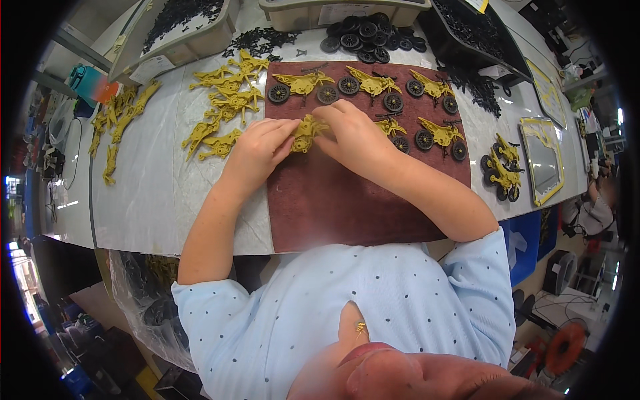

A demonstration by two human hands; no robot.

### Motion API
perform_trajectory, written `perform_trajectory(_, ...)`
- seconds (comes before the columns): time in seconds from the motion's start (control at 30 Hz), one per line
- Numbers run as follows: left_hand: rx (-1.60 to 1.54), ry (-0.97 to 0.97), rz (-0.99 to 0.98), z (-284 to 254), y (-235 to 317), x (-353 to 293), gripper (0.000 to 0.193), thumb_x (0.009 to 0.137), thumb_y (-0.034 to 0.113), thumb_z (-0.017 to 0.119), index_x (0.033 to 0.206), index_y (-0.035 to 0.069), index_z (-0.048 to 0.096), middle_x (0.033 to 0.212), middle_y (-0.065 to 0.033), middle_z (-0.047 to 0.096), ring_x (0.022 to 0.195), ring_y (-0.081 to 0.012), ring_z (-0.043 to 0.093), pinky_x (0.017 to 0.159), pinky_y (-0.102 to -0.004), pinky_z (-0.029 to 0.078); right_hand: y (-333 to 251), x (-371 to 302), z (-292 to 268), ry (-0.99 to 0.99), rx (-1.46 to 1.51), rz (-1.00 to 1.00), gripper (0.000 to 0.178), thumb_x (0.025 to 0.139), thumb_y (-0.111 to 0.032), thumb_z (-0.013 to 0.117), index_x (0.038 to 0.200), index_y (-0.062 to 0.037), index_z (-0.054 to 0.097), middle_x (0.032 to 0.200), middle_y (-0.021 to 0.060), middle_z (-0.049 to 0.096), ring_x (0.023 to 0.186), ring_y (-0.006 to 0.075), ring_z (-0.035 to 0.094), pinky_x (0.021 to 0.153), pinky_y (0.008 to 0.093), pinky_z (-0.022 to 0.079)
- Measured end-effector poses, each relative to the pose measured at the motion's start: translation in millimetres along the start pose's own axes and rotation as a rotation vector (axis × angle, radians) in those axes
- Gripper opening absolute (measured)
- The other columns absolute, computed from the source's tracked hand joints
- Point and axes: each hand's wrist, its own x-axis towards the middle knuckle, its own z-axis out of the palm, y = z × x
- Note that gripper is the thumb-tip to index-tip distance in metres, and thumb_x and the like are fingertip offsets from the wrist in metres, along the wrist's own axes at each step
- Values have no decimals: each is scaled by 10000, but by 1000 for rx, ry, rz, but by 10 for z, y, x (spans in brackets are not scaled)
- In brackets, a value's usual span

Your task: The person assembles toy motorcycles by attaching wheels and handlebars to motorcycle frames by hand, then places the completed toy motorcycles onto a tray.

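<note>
A yellow plastic toy motorcycle body (pixel 306 134) is held over the dark red mat between my two hands. My left hand (pixel 259 152) pinches its left side with thumb and fingers. Closed around its right side, my right hand (pixel 352 137) covers part of it with the fingertips. Whether a small part is under those fingertips is hidden. Just beyond, on the mat (pixel 347 207), lie several yellow bodies (pixel 375 85) with black wheels (pixel 348 85) set beside them. My right forearm partly hides one of these sets.
Loose yellow bodies (pixel 227 110) lie left of the mat, with more (pixel 123 117) farther left. Black wheels (pixel 368 30) are piled behind it, near bins (pixel 177 63) of small black parts. On the right are black pieces (pixel 477 90), wheeled toys (pixel 503 167) and a yellow-edged tray (pixel 543 163).
</note>
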Motion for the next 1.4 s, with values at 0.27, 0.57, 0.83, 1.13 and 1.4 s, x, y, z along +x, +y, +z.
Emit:
perform_trajectory(0.27,37,-106,29,-103,68,1,373,753,106,717,1105,26,625,1071,-76,646,980,-229,599,855,-348,415,-38,18,73,49,-83,122,307,776,-90,624,1064,15,602,936,203,582,858,370,605,787,414,506)
perform_trajectory(0.57,194,-125,-10,-30,85,-81,351,763,125,707,1093,36,629,1090,-52,634,1036,-207,574,918,-386,370,-63,-40,140,88,-307,65,304,798,-157,647,1087,-73,603,906,105,603,900,294,577,785,407,437)
perform_trajectory(0.83,226,-115,-17,34,126,-97,342,772,100,700,1103,33,643,1108,-72,650,1055,-224,585,919,-380,383,-30,-97,181,80,-310,29,282,804,-164,651,1081,-127,608,913,78,594,893,270,547,754,398,398)
perform_trajectory(1.13,183,-136,-54,42,86,-99,300,783,111,674,1078,57,662,1093,-57,653,1020,-208,587,910,-381,384,-13,-154,186,112,-260,-118,273,769,-143,670,1041,-134,656,1002,63,571,903,264,536,746,386,401)
perform_trajectory(1.4,234,-174,-89,65,95,-95,337,764,99,699,1093,41,651,1110,-65,637,1023,-228,589,913,-374,396,-4,-196,240,79,-304,-269,496,712,-175,734,1181,-83,603,1100,150,530,984,299,534,856,410,431)
